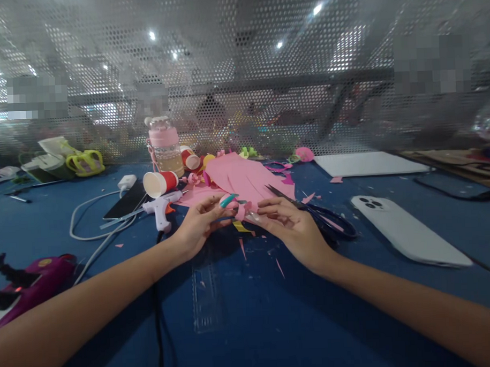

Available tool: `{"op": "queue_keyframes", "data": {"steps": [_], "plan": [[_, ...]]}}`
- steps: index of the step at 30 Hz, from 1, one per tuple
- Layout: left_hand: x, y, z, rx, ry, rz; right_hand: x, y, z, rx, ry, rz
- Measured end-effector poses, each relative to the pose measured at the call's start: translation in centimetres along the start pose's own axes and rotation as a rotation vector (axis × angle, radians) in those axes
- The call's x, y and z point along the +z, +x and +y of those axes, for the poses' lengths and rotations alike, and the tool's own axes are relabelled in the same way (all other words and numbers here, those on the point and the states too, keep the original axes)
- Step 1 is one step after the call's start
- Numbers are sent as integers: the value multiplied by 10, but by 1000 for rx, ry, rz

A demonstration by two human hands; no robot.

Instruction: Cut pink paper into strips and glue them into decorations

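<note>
A small curled strip of pink paper (241,210) is pinched between my two hands above the blue table. My left hand (200,225) holds its left end with thumb and fingers, and my right hand (295,230) grips its right end. Right behind my hands lie several pink paper sheets (244,175). Dark-handled scissors (337,223) rest beside my right hand, partly hidden by it. A white hot glue gun (161,210) with an orange trigger lies to the left of my left hand.
A clear ruler (205,305) and paper scraps lie in front. To the right is a white phone (407,228); to the left, a purple device (47,278) and a white cable (97,253). Behind stand a pink-lidded bottle (165,149), red paper cups (168,181) and a perforated metal screen (240,60).
</note>
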State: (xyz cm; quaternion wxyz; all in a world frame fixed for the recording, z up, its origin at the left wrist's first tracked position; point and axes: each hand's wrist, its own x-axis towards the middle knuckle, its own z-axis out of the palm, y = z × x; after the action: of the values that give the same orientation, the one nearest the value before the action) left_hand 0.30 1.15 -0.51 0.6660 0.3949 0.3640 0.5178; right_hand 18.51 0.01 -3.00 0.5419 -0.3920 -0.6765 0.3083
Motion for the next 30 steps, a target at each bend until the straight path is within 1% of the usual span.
{"op": "queue_keyframes", "data": {"steps": [5,9,11,13,15,18,21,24,28,30], "plan": [[-3,1,-2,23,10,-43,3,3,3,140,212,48],[-4,0,-3,76,53,-114,3,5,6,279,368,44],[-4,-1,-4,120,73,-149,2,5,7,311,391,29],[-3,-1,-4,153,122,-180,2,4,7,282,343,-2],[-2,-1,-5,166,199,-208,2,3,6,192,235,-41],[-2,-2,-6,128,267,-254,2,1,6,32,62,-90],[-2,-2,-7,71,289,-288,2,0,7,-68,-50,-119],[-2,-2,-8,72,359,-280,1,-1,8,-95,-104,-143],[-2,-2,-8,115,419,-236,0,-1,5,-69,-102,-170],[-2,-2,-7,111,415,-242,-1,-1,3,-49,-84,-178]]}}
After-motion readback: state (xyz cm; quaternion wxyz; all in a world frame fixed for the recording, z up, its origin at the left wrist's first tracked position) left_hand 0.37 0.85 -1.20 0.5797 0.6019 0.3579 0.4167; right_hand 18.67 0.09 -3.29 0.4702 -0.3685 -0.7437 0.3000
